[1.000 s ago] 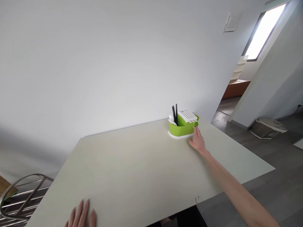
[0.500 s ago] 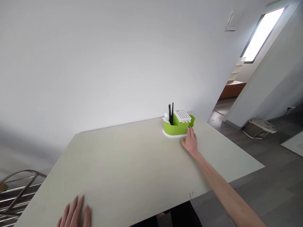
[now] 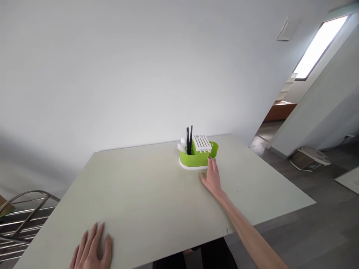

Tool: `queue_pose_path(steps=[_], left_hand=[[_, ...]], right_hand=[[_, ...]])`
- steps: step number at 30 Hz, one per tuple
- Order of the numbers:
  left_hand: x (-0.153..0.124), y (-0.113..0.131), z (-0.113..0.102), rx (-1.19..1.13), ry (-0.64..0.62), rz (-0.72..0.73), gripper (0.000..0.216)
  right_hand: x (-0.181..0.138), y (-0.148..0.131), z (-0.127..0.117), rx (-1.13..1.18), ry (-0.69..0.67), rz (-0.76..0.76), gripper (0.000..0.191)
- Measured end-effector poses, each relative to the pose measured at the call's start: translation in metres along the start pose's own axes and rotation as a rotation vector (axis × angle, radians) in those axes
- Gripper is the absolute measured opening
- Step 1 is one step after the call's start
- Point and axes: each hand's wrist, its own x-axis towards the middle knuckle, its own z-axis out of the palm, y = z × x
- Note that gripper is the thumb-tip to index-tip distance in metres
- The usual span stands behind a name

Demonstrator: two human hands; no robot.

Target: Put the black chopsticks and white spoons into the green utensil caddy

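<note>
Here, plain green caddy [image 3: 193, 160]

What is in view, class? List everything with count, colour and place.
wall: one, whitish, across background
table: one, pale, against wall
caddy: one, green, table's far side
slotted top: one, white, on caddy
base: one, white, under caddy
sticks: several, black, upright in caddy
utensils: several, white, caddy's left end
wall plate: one, white, upper right
window: one, white, upper right
ledge: one, brown, below window
floor: one, grey, right
box: one, brownish grey, on floor
panel: one, white, right edge
metal rack: one, silver, lower left
object: one, brown and green, left edge
clothing: uncounted, black, below table edge
left hand: one, bare, flat on table
right hand: one, bare, at caddy's near side
</note>
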Motion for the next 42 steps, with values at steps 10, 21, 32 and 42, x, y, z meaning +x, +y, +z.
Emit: queue_pose_path(steps=[10,21,32,42], left_hand=[[-0.003,0.005,-0.003,-0.005,0.032,0.010,0.074],[-0.008,0.007,-0.004,0.003,0.041,0.038,0.067],[0.036,-0.008,-0.007,-0.203,-0.087,0.157,0.057],[0.175,0.221,-0.012,-0.600,-0.187,0.391,0.050]], right_hand=[[-0.017,-0.060,0.010,0.100,-0.041,-0.030,0.093],[-0.026,-0.090,0.006,0.198,-0.087,-0.045,0.089],[-0.058,-0.058,-0.034,0.357,-0.232,0.117,0.080],[-0.120,-0.027,-0.042,0.229,-0.172,0.072,0.065]])
